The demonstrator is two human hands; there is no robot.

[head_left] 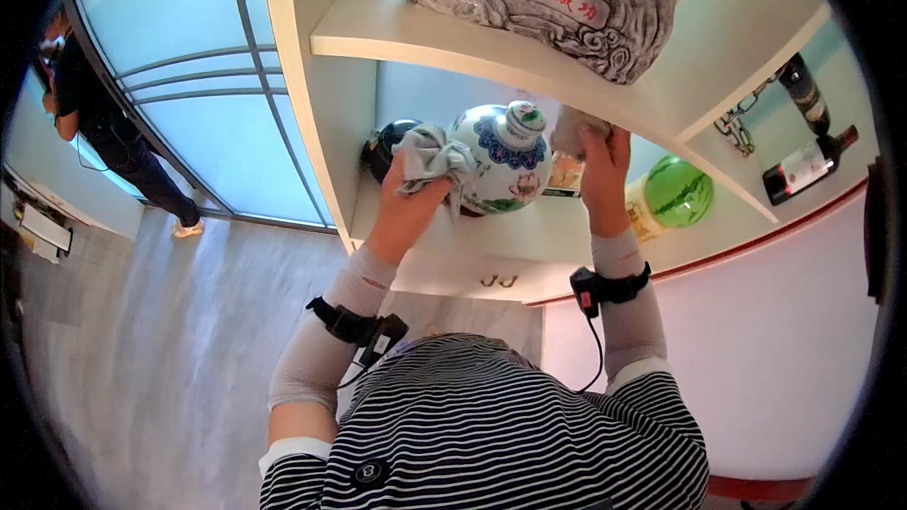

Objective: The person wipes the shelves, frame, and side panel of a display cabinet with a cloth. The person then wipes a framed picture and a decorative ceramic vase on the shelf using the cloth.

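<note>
My left hand [408,212] is closed on a crumpled grey cloth [433,156], at the left side of a lidded porcelain jar [501,170]. The white jar has a blue collar pattern and painted pink flowers, and stands upright on a shelf. A dark round object [383,153] is partly hidden behind the cloth. To the right of the jar, my right hand [605,170] grips a flat grey-brown piece [569,130] just below the upper shelf; its kind is unclear. Behind that hand sits a green watermelon-patterned ball-like object [678,192].
Above hangs the upper shelf edge [435,55], bearing a grey rock-like ornament [548,5] with red characters. Wine bottles [808,168] lie at the right. A person [109,118] stands at the far left beside a frosted sliding door [189,76].
</note>
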